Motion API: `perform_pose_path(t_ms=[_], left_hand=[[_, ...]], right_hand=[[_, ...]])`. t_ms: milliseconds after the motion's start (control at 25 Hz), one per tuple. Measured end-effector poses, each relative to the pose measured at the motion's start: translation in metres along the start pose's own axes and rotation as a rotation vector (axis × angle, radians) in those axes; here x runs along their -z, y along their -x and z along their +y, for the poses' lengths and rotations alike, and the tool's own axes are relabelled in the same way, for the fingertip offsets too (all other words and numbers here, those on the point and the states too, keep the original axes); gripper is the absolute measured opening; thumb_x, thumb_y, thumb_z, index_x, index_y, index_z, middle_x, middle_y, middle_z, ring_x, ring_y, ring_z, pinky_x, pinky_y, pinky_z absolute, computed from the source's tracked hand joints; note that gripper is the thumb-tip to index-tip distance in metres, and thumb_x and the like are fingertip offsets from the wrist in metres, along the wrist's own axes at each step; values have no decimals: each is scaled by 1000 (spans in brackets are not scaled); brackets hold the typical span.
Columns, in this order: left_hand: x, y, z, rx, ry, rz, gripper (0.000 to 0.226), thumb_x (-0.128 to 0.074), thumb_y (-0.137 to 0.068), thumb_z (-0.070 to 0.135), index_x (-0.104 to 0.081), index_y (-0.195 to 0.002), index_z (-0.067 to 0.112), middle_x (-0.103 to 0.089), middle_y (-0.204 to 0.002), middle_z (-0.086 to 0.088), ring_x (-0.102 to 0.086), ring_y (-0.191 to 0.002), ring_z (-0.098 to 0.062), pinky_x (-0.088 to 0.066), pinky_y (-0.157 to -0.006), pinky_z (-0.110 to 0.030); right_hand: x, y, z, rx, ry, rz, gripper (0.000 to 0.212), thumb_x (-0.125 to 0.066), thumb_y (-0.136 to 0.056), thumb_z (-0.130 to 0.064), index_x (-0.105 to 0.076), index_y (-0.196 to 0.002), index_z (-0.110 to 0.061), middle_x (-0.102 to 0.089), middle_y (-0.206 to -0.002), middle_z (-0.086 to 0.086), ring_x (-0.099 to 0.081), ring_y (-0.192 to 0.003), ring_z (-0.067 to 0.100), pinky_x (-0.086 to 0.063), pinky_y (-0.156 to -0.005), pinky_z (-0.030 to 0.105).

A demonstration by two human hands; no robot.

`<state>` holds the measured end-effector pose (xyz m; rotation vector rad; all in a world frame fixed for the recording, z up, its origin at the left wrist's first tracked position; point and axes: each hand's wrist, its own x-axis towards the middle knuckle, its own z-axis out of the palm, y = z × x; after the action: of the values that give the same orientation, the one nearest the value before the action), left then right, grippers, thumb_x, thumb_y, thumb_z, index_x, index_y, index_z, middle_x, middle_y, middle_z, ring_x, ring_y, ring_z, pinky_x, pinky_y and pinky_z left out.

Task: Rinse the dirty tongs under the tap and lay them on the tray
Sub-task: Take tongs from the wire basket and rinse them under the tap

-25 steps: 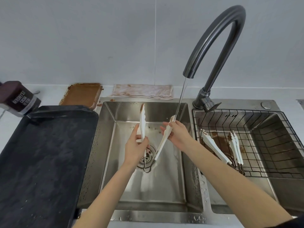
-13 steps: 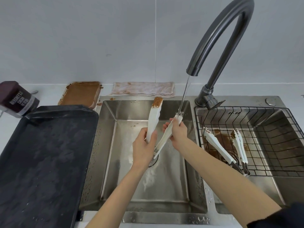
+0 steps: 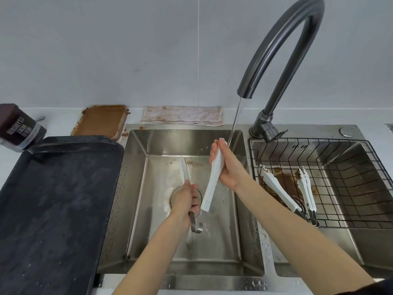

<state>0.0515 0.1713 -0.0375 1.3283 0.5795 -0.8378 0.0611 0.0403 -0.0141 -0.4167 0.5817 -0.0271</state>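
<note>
White tongs [image 3: 212, 179] with a metal hinge are spread wide over the left sink basin [image 3: 221, 252]. My left hand [image 3: 184, 201] grips one arm low over the drain, its tip pointing away. My right hand [image 3: 228, 167] grips the other arm near its tip, right where the thin stream from the dark tap [image 3: 282, 52] falls. Two more dirty white tongs [image 3: 278, 188] lie in the wire basket [image 3: 344, 173] in the right basin, smeared brown. The black tray [image 3: 53, 199] lies on the counter to the left.
A brown cocoa tin [image 3: 18, 126] stands at the far left behind the tray. A dish of brown mix [image 3: 102, 120] and a stained cloth [image 3: 182, 116] lie behind the sink. Water drops cover the sink's divider and front rim.
My left hand has dropped lower toward the drain with its tong arm, whose brown tip now looks mostly rinsed. My right hand has kept its arm under the stream.
</note>
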Motion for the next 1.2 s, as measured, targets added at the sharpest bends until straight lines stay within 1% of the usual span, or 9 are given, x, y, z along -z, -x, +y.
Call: perform_pose_path(t_ms=[280,440,520,600,760,920,1040,1080,1200], left_hand=[[-1,3,-1,42,11,22,38,-28,-101,31,-49,-77,11,-30,-62,2,-24,-21,-1,-16,-25,-10],[-1,8,-6,67,-35,6,39,-27,-101,30,-51,-77,11,-33,-60,1,-24,-24,-2,-16,-26,-13],[-1,9,-9,54,-58,16,41,-26,-102,29,-50,-73,13,-34,-60,0,-25,-26,-2,-16,-27,-13],[-1,8,-8,43,-42,19,41,-25,-102,30,-52,-76,12,-33,-61,0,-24,-25,-2,-16,-25,-13],[0,7,-6,-31,-67,39,35,-27,-101,31,-52,-90,10,-29,-61,1,-25,-27,-3,-18,-26,-12],[-4,8,-9,-127,-216,52,33,-28,-101,33,-54,-86,17,-29,-57,2,-27,-42,-9,-24,-30,-15],[-8,10,-6,-130,-198,-11,30,-30,-101,33,-54,-88,20,-30,-54,4,-26,-33,-4,-22,-30,-15],[-11,11,-5,-113,-188,-39,29,-30,-100,33,-52,-87,21,-30,-53,4,-25,-31,-3,-21,-30,-15],[-18,7,-8,-34,-154,-94,28,-31,-100,32,-48,-92,12,-37,-49,3,-28,-28,-3,-24,-32,-16]], right_hand=[[1,-1,5,6,-91,43,42,-30,-99,-41,-57,-89,-10,-61,-52,-2,-49,-35,4,-44,-38,13],[4,4,3,15,-1,-88,26,-31,-101,-19,-54,-112,-14,-66,-102,-1,-64,-70,6,-55,-58,17],[2,5,1,51,54,-141,28,-35,-98,-7,-52,-114,-21,-62,-112,-2,-65,-86,6,-56,-67,18],[-1,2,1,79,120,-103,27,-38,-97,-7,-51,-114,-24,-61,-110,-2,-64,-82,5,-54,-64,17],[-8,-2,1,108,232,181,22,-51,-94,-25,-58,-111,-12,-62,-82,-1,-60,-47,0,-47,-45,15],[-5,-2,-5,229,495,467,30,-41,-97,-36,-54,-80,-15,-52,-64,-1,-48,-51,9,-43,-50,21],[-1,9,0,324,736,406,19,-38,-97,-39,-49,-98,-24,-51,-74,-3,-49,-67,11,-48,-76,33],[1,16,2,346,783,344,16,-42,-96,-35,-43,-109,-26,-53,-75,-3,-51,-68,10,-48,-77,31],[4,38,-1,353,679,210,39,-50,-95,-19,-32,-124,-37,-55,-73,1,-54,-61,10,-53,-66,25]])
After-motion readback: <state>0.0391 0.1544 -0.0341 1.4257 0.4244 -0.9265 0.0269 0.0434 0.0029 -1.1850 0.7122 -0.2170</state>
